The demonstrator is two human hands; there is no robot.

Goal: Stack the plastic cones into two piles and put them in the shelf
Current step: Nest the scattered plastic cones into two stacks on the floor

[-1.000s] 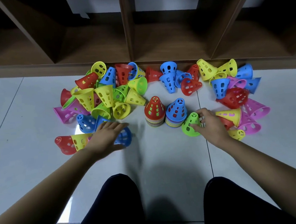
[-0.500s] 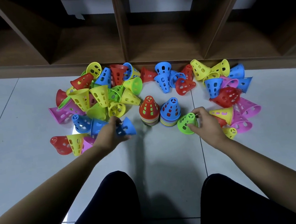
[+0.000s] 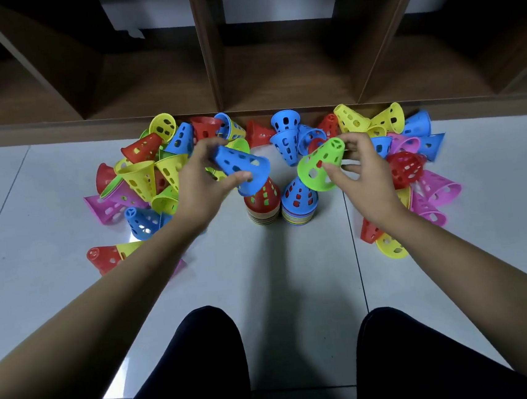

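Lifting two cones off the floor is what has changed: a second ago your hands were down among the loose ones, and now each carries a cone up over the piles.

Nearest you, your knees [image 3: 212, 349] frame a strip of floor [image 3: 273, 278]. Beyond it your left hand [image 3: 199, 186] grips a blue cone [image 3: 241, 167], fingers curled round its wall, with the wide mouth tilted down just above the red-topped pile [image 3: 262, 202]. Your right hand [image 3: 366, 173] holds a green cone [image 3: 321, 164] between thumb and fingers, tilted over the blue-topped pile [image 3: 299, 202].

Both piles stand upright, just beside each other. I judge you are about to seat a cone on each, and each needs turning upright first.

Unstacked cones lie in a left heap [image 3: 144, 175] and a right heap [image 3: 407, 166], so most of the stacking remains. Behind them the shelf [image 3: 211, 75] stands open, but cones crowd its front edge and would likely block the piles going in.
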